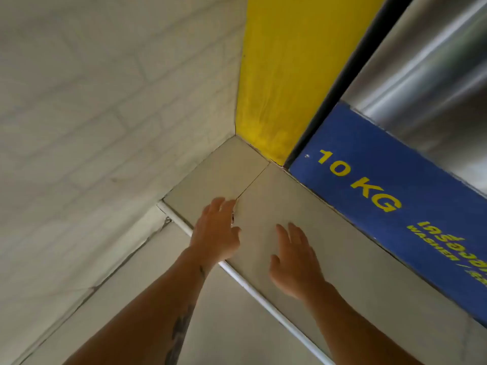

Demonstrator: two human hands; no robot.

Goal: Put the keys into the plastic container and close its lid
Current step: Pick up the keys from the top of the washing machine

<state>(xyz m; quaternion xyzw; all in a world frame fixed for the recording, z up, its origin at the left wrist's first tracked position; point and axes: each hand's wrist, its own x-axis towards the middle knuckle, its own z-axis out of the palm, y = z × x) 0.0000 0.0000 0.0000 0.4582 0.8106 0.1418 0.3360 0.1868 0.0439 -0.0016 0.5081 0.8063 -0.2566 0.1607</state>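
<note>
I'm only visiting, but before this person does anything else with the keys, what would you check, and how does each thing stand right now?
1. Keys located: cannot tell; something small and dark shows at the left hand, too blurred to name.
2. Plastic container in view: not ok; none shows on the tiled ledge.
3. Container lid open: cannot tell; not in view.
4. Right hand free: ok; open, fingers spread, nothing in it.
5. Both hands over the ledge: ok; beside the blue 10 KG washer label.
</note>
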